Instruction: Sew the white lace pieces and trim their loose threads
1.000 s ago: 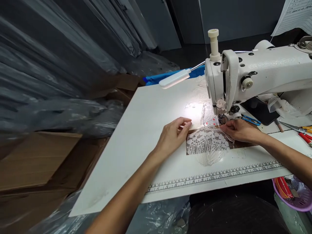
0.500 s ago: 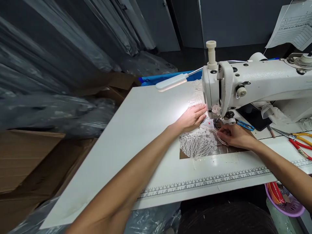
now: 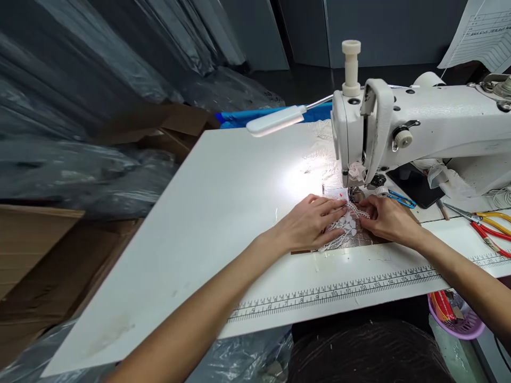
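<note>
A piece of white lace (image 3: 337, 242) lies in front of the needle area of a white sewing machine (image 3: 435, 119). My left hand (image 3: 315, 221) rests flat on the lace, palm down with fingers stretched toward the presser foot (image 3: 354, 194). Pinched in my right hand (image 3: 385, 217), just right of the foot, is a narrow lace trim (image 3: 358, 211) that curves toward the needle. The fingertips of my right hand are partly hidden. More white lace (image 3: 321, 151) spreads on the table behind the needle, under bright lamplight.
A lamp (image 3: 275, 121) hangs over the white table (image 3: 207, 229). Blue thread snips (image 3: 401, 199), a black phone (image 3: 415, 183) and scissors (image 3: 465, 214) lie at right. A printed ruler (image 3: 335, 294) runs along the front edge. A purple basket (image 3: 463, 330) hangs below; cardboard boxes (image 3: 35, 250) stand left.
My left hand has come back toward me, from beside the machine head onto the lace in front of the foot. My right hand stays near the foot with the trim. The view has shifted slightly.
</note>
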`<state>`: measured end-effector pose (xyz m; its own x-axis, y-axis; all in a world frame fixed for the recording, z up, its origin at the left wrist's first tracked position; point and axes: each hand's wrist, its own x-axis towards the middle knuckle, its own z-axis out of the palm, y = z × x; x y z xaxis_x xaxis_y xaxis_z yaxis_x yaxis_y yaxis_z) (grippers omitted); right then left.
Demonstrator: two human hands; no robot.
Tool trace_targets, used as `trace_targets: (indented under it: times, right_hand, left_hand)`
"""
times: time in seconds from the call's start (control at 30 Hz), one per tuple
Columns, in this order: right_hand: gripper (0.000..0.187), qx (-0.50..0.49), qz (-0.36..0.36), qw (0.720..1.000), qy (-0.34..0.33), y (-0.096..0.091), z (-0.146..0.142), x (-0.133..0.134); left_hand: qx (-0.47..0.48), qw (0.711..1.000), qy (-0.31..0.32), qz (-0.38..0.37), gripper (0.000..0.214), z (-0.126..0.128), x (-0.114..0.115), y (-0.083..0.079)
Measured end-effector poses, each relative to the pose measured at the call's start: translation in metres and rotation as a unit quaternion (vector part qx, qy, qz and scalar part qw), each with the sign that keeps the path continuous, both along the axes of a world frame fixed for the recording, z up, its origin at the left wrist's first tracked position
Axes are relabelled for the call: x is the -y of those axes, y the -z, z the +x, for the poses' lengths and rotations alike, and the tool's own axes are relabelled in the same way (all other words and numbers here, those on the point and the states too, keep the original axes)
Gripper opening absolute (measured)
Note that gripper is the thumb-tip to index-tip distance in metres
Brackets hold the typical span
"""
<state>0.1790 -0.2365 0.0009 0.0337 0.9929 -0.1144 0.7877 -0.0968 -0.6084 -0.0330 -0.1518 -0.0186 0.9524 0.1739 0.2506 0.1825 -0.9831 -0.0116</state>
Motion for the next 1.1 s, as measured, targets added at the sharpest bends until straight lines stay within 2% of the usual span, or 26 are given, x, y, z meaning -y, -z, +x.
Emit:
trace_targets:
  times: [0.13,0.3,0.43,0.53,0.67,0.8,0.9,1.0,1.1]
  right_hand:
    - [0.015,-0.021,-0.010,0.999,0.022,0.004,0.005,0.001]
    - [0.011,-0.035,0.009,0.998,0.055,0.003,0.002,0.008]
    - [0.017,-0.058,0.081,0.995,0.014,0.012,-0.007,0.017]
    - [0.021,-0.013,0.116,0.993,-0.022,0.020,-0.015,0.021]
    - [0.024,0.052,0.102,0.990,-0.084,0.015,-0.015,0.018]
    - [0.026,0.007,0.051,0.985,-0.166,0.001,0.005,0.003]
    - [0.029,0.007,0.032,0.992,-0.121,0.001,0.019,-0.008]
    - [0.028,0.010,0.067,0.995,-0.069,0.012,0.022,-0.011]
    - [0.030,0.017,0.114,0.989,-0.095,0.021,0.020,-0.006]
  left_hand:
    - [-0.015,0.998,-0.036,0.055,0.048,0.006,0.006,0.008]
    - [0.063,0.994,-0.029,0.079,0.037,0.004,0.006,0.012]
    - [0.185,0.977,-0.032,0.101,0.016,0.007,0.014,0.007]
    - [0.241,0.964,-0.017,0.114,0.014,0.013,0.021,0.005]
    - [0.217,0.974,0.019,0.067,0.014,0.018,0.024,0.009]
    - [0.182,0.983,0.016,0.014,0.014,0.017,0.019,0.014]
    - [0.194,0.981,0.025,0.008,0.015,0.014,0.017,0.016]
    - [0.205,0.979,0.018,-0.006,0.016,0.013,0.018,0.017]
    - [0.214,0.977,0.013,-0.012,0.014,0.012,0.018,0.017]
